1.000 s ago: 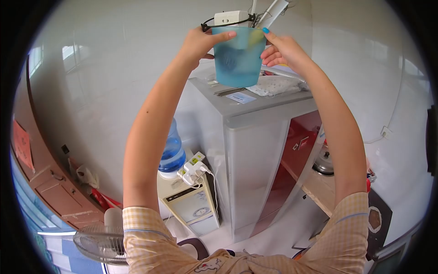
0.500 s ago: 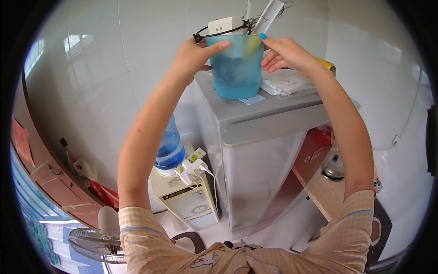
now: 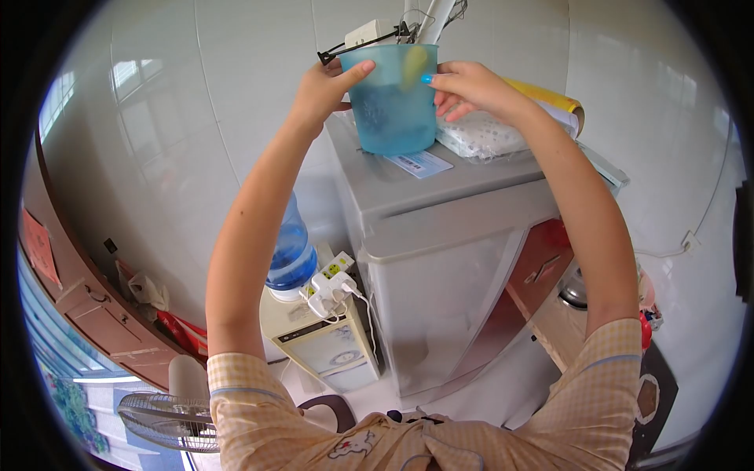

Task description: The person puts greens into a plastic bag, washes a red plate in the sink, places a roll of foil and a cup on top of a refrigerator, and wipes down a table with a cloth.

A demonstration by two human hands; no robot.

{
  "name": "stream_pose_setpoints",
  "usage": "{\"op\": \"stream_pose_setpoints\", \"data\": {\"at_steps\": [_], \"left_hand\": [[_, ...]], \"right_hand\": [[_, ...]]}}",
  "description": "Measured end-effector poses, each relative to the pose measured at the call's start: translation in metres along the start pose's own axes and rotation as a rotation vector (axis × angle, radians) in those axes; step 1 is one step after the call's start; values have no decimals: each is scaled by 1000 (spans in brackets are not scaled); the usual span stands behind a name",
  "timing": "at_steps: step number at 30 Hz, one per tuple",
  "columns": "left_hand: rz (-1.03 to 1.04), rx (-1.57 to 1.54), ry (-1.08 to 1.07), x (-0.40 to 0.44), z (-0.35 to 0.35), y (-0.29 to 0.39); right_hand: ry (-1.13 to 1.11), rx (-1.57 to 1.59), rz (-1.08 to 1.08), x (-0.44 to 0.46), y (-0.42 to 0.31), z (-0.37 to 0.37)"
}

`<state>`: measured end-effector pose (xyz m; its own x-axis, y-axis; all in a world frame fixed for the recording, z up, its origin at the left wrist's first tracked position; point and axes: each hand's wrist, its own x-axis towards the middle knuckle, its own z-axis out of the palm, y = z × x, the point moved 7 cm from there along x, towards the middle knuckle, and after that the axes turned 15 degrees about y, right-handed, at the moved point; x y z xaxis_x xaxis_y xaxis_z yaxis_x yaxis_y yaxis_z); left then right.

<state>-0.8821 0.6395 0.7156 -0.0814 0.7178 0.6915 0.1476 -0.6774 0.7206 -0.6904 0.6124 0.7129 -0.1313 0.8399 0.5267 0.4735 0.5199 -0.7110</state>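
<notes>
A translucent blue bucket (image 3: 389, 110) is upright at the top centre, over the grey top of the refrigerator (image 3: 463, 188). Inside it stand a white socket block (image 3: 367, 33), a white strip (image 3: 437, 22) and some wires; a black handle lies by its rim. My left hand (image 3: 323, 93) grips the bucket's left side, thumb on the outside below the rim. On the right side my right hand (image 3: 471, 88) holds it, with the thumb against the wall and the other fingers partly hidden. A blue-and-white card (image 3: 421, 163) lies just in front of the bucket's base.
Right of the bucket lie a patterned plastic package (image 3: 481, 135) and a yellow roll (image 3: 550, 96). A water dispenser (image 3: 318, 330) with a blue bottle (image 3: 290, 255) and a power strip (image 3: 328, 289) stands left of the refrigerator. A fan (image 3: 169, 420) is at lower left.
The bucket has shifted left in the view with both hands on it. More of the package, the card and the yellow roll shows now. The camera's view has also shifted.
</notes>
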Motion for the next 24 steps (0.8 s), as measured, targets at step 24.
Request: {"op": "stream_pose_setpoints", "data": {"at_steps": [24], "left_hand": [[-47,-20,91,2,-6,-17]], "right_hand": [[132,-238,34,-7,-1,5]]}}
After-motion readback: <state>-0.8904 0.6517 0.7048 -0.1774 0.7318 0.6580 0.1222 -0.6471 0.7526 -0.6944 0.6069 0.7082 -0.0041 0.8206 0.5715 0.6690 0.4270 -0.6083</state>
